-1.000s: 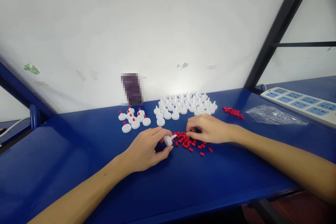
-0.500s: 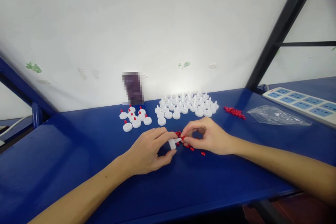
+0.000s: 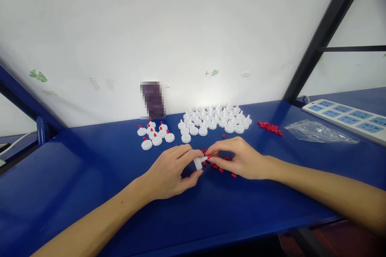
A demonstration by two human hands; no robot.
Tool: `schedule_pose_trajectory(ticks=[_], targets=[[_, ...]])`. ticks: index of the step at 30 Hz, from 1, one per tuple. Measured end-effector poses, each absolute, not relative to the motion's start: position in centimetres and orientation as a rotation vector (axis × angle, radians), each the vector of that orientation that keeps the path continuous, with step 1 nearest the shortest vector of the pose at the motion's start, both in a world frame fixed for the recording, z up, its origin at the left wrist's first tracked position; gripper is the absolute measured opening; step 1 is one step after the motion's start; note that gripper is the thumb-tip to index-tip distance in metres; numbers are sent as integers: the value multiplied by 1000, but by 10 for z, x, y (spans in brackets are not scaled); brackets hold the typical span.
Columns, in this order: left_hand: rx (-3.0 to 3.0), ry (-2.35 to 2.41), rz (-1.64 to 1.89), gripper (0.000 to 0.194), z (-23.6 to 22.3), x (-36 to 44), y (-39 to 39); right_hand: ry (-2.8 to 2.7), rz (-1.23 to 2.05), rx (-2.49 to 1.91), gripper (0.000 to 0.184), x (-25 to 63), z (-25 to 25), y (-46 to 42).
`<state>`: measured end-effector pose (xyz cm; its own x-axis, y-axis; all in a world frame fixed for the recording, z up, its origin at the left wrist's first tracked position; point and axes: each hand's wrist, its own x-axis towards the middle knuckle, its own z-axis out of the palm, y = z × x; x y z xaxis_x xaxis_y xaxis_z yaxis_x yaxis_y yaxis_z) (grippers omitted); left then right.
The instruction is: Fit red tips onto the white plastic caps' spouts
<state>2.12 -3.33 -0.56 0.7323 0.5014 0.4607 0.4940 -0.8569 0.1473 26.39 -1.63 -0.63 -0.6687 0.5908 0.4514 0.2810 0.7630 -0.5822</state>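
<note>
Between the thumb and fingers of my left hand [image 3: 175, 172] is a white nozzle cap [image 3: 198, 163], tilted so its spout points right. My right hand [image 3: 233, 157] pinches a small red tip cap [image 3: 209, 156] at the end of that spout. Loose red tip caps [image 3: 221, 170] lie on the table under and around my right fingers, partly hidden by them. Beyond my hands stands a large group of white nozzle caps [image 3: 203, 131] with bare spouts. Left of that group, several white nozzle caps with red tips [image 3: 157, 140] stand upright.
On the blue table [image 3: 169, 225], a second pile of red tip caps [image 3: 269, 128] and a clear plastic bag [image 3: 319, 131] lie to the right. A white power strip [image 3: 346, 118] sits at the far right. A blurred dark panel [image 3: 154, 100] is against the wall.
The red tip cap and spout meet more visibly now, my right fingers having shifted slightly. A single red piece shows beyond my right hand. My left hand keeps its hold.
</note>
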Motion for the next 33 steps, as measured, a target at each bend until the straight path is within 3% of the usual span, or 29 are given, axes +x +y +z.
schedule_pose_trajectory(ticks=[5, 10, 33], targets=[[2947, 813, 721, 24, -2, 22, -32, -2426, 136, -468, 17, 265, -4, -21], [2933, 783, 625, 25, -3, 20, -32, -2437, -26, -436, 16, 262, -2, -24], [2994, 775, 591, 14, 0, 36, -52, -2517, 434, -596, 26, 258, 5, -36]])
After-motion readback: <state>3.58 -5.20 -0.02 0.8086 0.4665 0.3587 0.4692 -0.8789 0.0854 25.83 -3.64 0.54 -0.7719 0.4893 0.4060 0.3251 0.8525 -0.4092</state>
